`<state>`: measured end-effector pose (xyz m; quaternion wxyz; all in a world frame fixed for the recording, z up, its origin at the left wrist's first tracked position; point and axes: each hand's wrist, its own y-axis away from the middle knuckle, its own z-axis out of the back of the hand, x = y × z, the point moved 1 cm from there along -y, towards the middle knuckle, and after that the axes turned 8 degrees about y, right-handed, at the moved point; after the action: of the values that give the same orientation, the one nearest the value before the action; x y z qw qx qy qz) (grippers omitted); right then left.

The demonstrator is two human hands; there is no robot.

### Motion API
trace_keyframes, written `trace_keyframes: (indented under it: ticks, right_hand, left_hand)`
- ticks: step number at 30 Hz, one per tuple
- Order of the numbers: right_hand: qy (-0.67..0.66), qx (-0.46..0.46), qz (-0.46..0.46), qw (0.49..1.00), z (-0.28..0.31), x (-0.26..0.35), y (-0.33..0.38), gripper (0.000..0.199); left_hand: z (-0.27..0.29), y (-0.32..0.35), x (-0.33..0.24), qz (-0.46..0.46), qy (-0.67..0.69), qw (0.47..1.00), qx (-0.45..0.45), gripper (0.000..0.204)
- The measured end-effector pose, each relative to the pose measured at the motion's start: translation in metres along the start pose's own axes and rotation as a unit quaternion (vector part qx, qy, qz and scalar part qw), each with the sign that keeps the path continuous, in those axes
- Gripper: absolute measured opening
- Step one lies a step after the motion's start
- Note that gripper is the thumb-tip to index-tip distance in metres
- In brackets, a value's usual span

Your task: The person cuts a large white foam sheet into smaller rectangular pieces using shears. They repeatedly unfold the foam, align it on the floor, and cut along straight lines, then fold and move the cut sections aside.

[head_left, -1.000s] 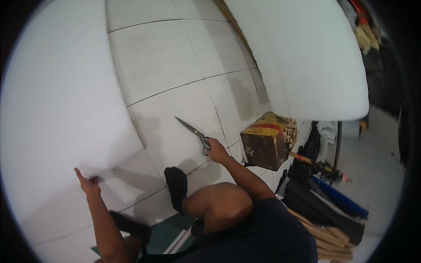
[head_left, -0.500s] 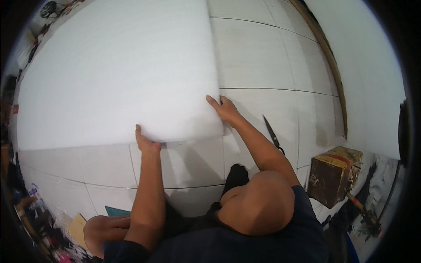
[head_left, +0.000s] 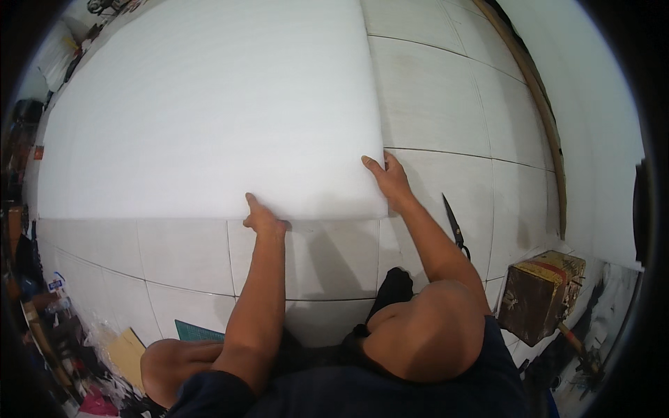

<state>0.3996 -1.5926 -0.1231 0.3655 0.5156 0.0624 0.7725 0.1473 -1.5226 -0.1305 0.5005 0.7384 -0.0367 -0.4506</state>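
I see white foam sheet (head_left: 209,118) flat on tiled floor (head_left: 446,104), ahead of both hands | left hand (head_left: 263,217) fingers together, pressing its near edge | right hand (head_left: 389,182) spread flat at its near right corner | scissors (head_left: 454,226) just right of right hand | brown box (head_left: 540,295) farther right, contents not visible

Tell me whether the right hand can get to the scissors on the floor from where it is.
Probably yes: the right hand rests on the white foam sheet's corner, and the scissors lie just right of that forearm on bare tiles, nothing between.
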Motion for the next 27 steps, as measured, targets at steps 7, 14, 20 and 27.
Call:
trace_keyframes:
  ticks: [7,14,20,27]
  right_hand:
    - [0.118,-0.05,0.064,0.99,-0.022,0.007,-0.004,0.076]
    - [0.159,-0.025,0.055,0.985,-0.013,0.003,-0.002,0.069]
    - [0.195,-0.087,0.195,0.957,-0.028,-0.037,0.016,0.069]
    - [0.151,-0.02,0.019,0.988,-0.004,-0.025,-0.028,0.08]
  left_hand:
    - [0.004,-0.048,-0.002,0.055,0.13,0.98,0.138,0.076]
    - [0.0,-0.041,0.007,0.016,0.064,0.994,0.092,0.06]
    - [0.01,-0.051,0.003,0.065,0.199,0.955,0.21,0.062]
    - [-0.02,-0.012,0.008,0.015,0.093,0.995,-0.026,0.052]
